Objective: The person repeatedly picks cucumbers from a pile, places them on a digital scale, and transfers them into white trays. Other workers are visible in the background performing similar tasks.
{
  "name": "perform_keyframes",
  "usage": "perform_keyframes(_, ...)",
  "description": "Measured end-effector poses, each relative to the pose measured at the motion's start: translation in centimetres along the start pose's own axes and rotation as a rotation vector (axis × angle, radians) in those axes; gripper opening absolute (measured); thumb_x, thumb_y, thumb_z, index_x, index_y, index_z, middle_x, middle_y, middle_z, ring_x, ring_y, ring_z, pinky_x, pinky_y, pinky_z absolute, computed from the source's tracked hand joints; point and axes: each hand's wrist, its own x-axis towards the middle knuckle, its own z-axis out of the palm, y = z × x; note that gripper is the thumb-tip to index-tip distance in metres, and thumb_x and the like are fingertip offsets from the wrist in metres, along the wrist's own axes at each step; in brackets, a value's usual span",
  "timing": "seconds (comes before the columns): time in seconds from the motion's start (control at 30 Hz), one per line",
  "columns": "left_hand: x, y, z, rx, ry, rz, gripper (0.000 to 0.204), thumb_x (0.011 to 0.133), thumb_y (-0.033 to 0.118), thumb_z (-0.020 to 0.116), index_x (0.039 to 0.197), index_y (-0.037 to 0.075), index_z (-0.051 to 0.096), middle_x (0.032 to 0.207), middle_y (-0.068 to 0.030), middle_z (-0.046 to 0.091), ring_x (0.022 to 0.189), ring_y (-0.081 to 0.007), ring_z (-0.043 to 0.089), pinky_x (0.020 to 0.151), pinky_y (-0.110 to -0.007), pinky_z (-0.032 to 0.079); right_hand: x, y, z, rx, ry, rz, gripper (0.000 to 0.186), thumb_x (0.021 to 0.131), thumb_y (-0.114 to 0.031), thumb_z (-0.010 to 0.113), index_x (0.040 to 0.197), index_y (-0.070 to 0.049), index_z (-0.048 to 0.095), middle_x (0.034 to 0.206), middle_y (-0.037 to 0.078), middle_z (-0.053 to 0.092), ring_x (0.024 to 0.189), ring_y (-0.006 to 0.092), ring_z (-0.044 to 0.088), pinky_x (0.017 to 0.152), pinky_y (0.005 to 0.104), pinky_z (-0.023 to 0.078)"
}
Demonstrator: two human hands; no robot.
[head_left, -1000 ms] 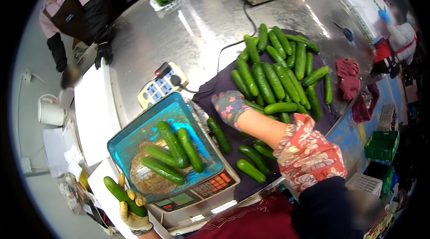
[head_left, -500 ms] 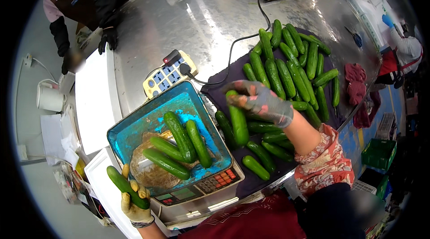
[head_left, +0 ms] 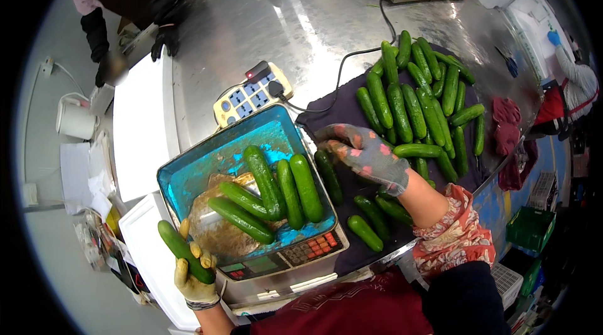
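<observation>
My left hand (head_left: pixel 196 281), in a pale yellow glove, is closed round a cucumber (head_left: pixel 176 242) beside the scale's near left corner. A worn blue pan (head_left: pixel 188 175) tops the scale, and several cucumbers (head_left: pixel 264 181) lie in it. My right hand (head_left: pixel 370 156), in a grey glove with pink patches, hovers with nothing seen in it between the pan's right side and the cucumber pile (head_left: pixel 414 109). Its fingers are parted and curved, pointing left. Under that hand a cucumber (head_left: pixel 328 178) lies along the scale's edge, partly covered; other cucumbers there are hidden by the hand.
A dark cloth (head_left: pixel 345 258) lies under the pile on the metal table (head_left: pixel 326 27). Behind the scale sits a power strip (head_left: pixel 254 96) with a black cable. White foam boxes (head_left: pixel 144 127) stand at left, near another person's black-gloved hand (head_left: pixel 165 41). Maroon cloths (head_left: pixel 505 124) lie at right.
The cucumber my right hand held now lies in the pan at its right side, and that hand has let go. The left hand keeps its cucumber. The whole view has shifted slightly.
</observation>
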Motion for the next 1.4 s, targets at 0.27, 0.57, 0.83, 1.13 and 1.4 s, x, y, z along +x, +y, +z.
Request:
perform_keyframes(0.27, 0.6, 0.9, -0.6, -0.003, -0.028, -0.005, 0.083, 0.084, 0.026, 0.059, 0.144, 0.001, 0.008, 0.089, -0.0053, 0.049, 0.07, -0.0142, 0.047, 0.064, -0.029, 0.037, -0.6, 3.9, 0.5, -0.466, 0.082, 0.036, 0.03, 0.088, -0.01, 0.055, 0.115, 0.001, 0.054, 0.109, 0.015, 0.061, 0.098, 0.0209, 0.057, 0.085, 0.0304, 0.044)
perform_keyframes(0.57, -0.8, 1.5, -1.2, -0.086, 0.021, 0.056, 0.08, 0.08, 0.021, 0.062, 0.141, -0.005, 0.017, 0.089, -0.0087, 0.055, 0.072, -0.0163, 0.053, 0.067, -0.029, 0.042, 0.2, 5.9, 1.9, -0.833, 0.008, -0.02, 0.04, 0.084, -0.017, 0.057, 0.12, 0.0, 0.05, 0.113, 0.022, 0.055, 0.106, 0.0384, 0.052, 0.089, 0.0415, 0.043)
perform_keyframes(0.83, -1.2, 1.7, -1.1, -0.104, 0.0, 0.055, 0.077, 0.082, 0.021, 0.06, 0.14, -0.007, 0.018, 0.09, -0.0075, 0.055, 0.076, -0.0171, 0.053, 0.07, -0.029, 0.041, 0.2, 6.5, 2.0, -0.756, -0.009, -0.005, 0.041, 0.083, -0.012, 0.057, 0.121, -0.001, 0.05, 0.111, 0.021, 0.056, 0.105, 0.0378, 0.053, 0.089, 0.0407, 0.042)
perform_keyframes(1.13, -1.0, 1.5, -0.8, -0.099, 0.038, 0.052, 0.071, 0.079, 0.016, 0.061, 0.137, -0.008, 0.026, 0.087, -0.0083, 0.057, 0.075, -0.0177, 0.054, 0.073, -0.031, 0.045, 0.9, 10.3, 2.3, -0.833, -0.002, 0.042, 0.052, 0.076, -0.014, 0.061, 0.123, 0.001, 0.048, 0.113, 0.022, 0.056, 0.103, 0.0374, 0.055, 0.087, 0.0418, 0.045)
perform_keyframes(1.4, -0.1, 0.4, 0.3, -0.012, -0.013, 0.032, 0.065, 0.076, 0.017, 0.065, 0.13, -0.008, 0.037, 0.08, -0.0056, 0.054, 0.067, -0.0175, 0.052, 0.065, -0.031, 0.04, 0.8, 6.0, -1.4, -0.291, 0.046, 0.218, 0.049, 0.082, -0.019, 0.06, 0.122, 0.006, 0.046, 0.113, 0.02, 0.058, 0.109, 0.0249, 0.054, 0.09, 0.031, 0.044)
